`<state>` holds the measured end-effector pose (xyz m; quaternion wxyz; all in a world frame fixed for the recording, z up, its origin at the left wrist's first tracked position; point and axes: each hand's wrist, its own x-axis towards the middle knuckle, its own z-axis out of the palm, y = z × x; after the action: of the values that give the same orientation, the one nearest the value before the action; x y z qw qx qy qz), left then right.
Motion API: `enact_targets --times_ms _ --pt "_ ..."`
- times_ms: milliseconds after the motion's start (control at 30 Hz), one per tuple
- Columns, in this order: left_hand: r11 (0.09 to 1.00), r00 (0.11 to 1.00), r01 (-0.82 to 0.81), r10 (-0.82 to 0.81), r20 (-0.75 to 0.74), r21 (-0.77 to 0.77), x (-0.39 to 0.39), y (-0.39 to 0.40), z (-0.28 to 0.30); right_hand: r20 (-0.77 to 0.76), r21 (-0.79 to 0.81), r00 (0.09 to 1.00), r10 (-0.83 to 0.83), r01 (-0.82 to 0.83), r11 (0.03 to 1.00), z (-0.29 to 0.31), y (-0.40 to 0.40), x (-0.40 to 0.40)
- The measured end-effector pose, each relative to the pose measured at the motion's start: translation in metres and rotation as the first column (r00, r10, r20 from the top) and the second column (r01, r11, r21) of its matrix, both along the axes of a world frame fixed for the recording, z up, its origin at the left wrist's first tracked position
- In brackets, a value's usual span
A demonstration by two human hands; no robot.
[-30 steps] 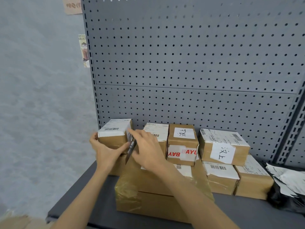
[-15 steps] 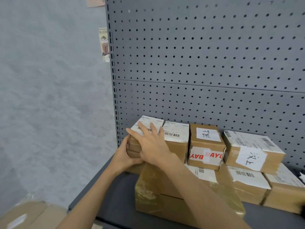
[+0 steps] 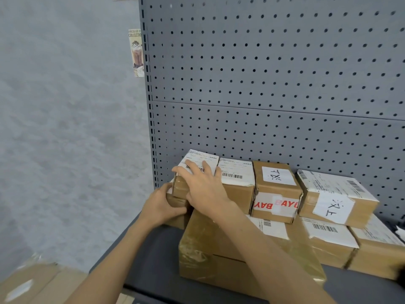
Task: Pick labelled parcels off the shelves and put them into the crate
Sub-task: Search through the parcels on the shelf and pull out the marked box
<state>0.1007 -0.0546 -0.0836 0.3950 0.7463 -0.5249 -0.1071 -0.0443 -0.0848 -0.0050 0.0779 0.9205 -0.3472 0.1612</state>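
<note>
Grey pegboard shelving (image 3: 274,73) backs a shelf of stacked parcels. At left, the left hand (image 3: 161,205) curls round the end of a lower box (image 3: 176,201); the right hand (image 3: 202,186) lies flat-fingered on the labelled parcel (image 3: 198,160) above. Neighbouring parcels remain shelved; no crate visible, so picking has barely begun.

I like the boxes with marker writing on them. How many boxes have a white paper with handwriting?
2. One is the box with red tape, in the middle of the top row; the other is the box to its right. Other faces are hidden.
</note>
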Motion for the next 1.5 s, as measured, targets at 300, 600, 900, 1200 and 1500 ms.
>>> enact_targets --times_ms 300,600,900,1200,1500 --pt "0.974 0.981 -0.19 0.182 -0.075 -0.125 0.033 0.046 0.039 -0.019 -0.076 1.0 -0.012 0.01 0.997 -0.008 -0.001 0.001" --pt "0.95 0.986 -0.161 0.141 -0.092 -0.268 0.011 0.06 0.062 -0.097 -0.023 0.995 -0.003 0.001 1.0 -0.001 0.002 -0.006" --pt "0.879 0.986 -0.167 0.152 -0.069 -0.446 -0.001 0.069 0.075 -0.153 -0.065 0.988 -0.026 0.016 0.998 -0.002 0.006 -0.014" --pt "0.807 0.911 0.086 0.173 0.374 -0.584 -0.03 0.07 0.082 -0.156 -0.081 0.986 -0.06 0.048 0.996 -0.001 0.012 -0.013" --pt "0.782 0.573 0.347 0.26 0.777 -0.517 -0.052 0.058 0.089 -0.157 -0.103 0.981 -0.114 0.099 0.99 -0.004 0.013 -0.011"
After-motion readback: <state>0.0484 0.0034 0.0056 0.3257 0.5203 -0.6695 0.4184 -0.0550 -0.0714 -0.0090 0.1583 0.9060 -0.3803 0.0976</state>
